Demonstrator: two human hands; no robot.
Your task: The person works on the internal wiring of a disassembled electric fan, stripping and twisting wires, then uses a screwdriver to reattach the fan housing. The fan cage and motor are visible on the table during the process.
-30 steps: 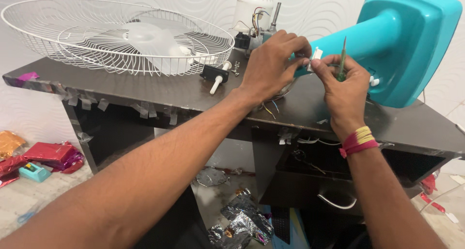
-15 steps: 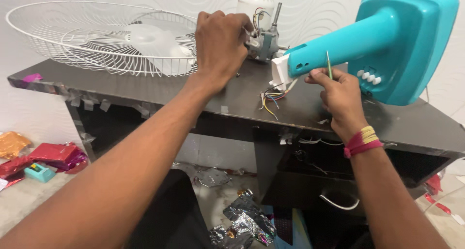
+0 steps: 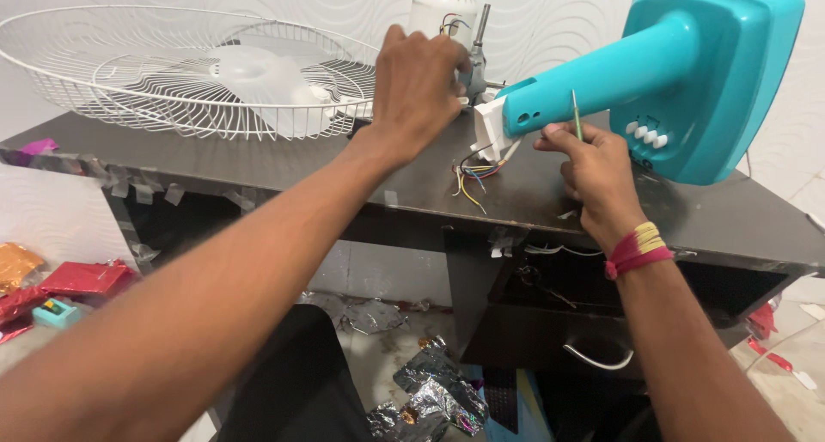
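Observation:
A turquoise fan stand body (image 3: 679, 73) lies tilted on the dark table (image 3: 258, 171), its white neck end (image 3: 490, 128) trailing coloured wires (image 3: 471, 171). My right hand (image 3: 593, 171) is closed around a thin green-handled screwdriver (image 3: 576, 115), held upright just under the turquoise neck. My left hand (image 3: 417, 90) reaches further back and grips the white fan motor (image 3: 443, 12) with its metal shaft (image 3: 477, 51), the fingers hiding most of the motor's lower part.
A white wire fan guard (image 3: 112, 73) with a translucent blade (image 3: 258, 77) inside rests on the table's left half. Below are an open cabinet with a metal handle (image 3: 597, 360), crumpled foil (image 3: 430, 390) on the floor, and red and orange wrappers (image 3: 60, 283) at left.
My left hand left the turquoise neck and moved back and left onto the motor. My right hand stayed by the neck with the screwdriver.

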